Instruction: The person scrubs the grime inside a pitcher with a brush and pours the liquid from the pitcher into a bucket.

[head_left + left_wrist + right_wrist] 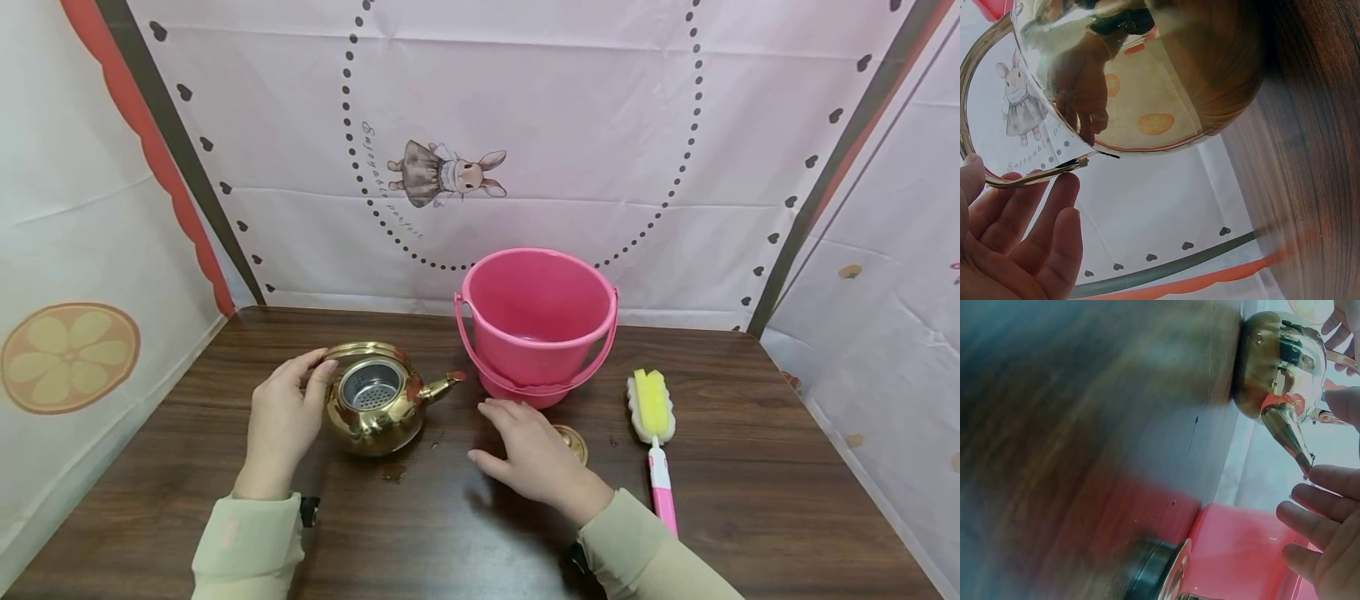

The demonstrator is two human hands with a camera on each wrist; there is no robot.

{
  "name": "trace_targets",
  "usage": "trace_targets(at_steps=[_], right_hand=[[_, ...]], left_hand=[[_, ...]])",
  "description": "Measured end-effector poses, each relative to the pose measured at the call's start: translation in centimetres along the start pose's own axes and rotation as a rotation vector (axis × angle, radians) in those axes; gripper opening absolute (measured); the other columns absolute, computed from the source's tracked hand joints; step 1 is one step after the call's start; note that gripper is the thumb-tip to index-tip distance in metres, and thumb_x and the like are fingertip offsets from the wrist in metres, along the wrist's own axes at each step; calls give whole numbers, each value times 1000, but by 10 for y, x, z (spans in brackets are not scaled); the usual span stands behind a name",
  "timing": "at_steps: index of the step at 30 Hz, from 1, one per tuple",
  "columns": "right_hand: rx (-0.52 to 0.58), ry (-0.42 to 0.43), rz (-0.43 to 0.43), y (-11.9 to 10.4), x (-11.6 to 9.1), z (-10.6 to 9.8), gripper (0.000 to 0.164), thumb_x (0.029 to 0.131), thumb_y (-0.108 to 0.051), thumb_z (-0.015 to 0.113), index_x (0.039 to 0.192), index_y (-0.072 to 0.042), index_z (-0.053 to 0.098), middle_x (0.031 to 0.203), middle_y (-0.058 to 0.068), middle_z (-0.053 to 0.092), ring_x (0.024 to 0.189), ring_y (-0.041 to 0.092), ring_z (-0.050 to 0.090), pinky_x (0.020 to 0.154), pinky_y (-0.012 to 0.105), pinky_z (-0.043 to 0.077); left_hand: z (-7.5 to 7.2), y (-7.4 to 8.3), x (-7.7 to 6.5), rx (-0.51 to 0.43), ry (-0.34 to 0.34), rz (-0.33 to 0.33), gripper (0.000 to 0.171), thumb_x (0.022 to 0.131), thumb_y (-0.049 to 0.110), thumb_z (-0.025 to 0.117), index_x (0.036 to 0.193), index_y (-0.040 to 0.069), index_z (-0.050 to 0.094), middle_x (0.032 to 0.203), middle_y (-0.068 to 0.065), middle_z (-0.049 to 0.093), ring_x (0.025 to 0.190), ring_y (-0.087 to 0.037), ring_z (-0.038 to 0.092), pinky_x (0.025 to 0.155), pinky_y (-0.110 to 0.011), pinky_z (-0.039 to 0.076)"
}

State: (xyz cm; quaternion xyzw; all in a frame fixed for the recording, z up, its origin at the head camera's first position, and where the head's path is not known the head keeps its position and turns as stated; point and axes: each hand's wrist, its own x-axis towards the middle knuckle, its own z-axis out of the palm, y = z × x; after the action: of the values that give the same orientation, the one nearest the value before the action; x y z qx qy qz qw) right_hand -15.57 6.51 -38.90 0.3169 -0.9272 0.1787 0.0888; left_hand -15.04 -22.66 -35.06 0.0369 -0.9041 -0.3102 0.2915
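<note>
A shiny gold teapot [378, 429] stands lidless on the table, its metal strainer [371, 385] showing through the top and its spout pointing right. My left hand [285, 412] is at the left side of its arched handle; in the left wrist view, thumb and fingers [1054, 206] pinch that handle [1035, 179]. Between the teapot and the bucket's front, my right hand [536, 458] is over the table with fingers extended, holding nothing. Partly behind it lies the round gold lid [574, 444]. In the right wrist view the spout [1286, 432] appears close beyond the fingertips.
A pink bucket [540, 367] with its handle lowered stands at the back middle. To the right lies a sponge brush [654, 408] with a pink and white handle. Small wet spots [393, 472] mark the brown table [420, 542]. Printed cloth [570, 125] hangs behind and at both sides.
</note>
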Motion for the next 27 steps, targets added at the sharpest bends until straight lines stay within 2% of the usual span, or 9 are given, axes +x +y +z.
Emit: trace_targets(at_steps=[27], right_hand=[[11, -20, -12, -7, 5, 5, 59, 88, -46, 61, 133, -8, 52, 136, 8, 54, 128, 25, 49, 108, 44, 36]], left_hand=[[1, -2, 1, -2, 13, 16, 35, 97, 25, 53, 119, -1, 63, 105, -23, 66, 89, -37, 64, 75, -53, 50]])
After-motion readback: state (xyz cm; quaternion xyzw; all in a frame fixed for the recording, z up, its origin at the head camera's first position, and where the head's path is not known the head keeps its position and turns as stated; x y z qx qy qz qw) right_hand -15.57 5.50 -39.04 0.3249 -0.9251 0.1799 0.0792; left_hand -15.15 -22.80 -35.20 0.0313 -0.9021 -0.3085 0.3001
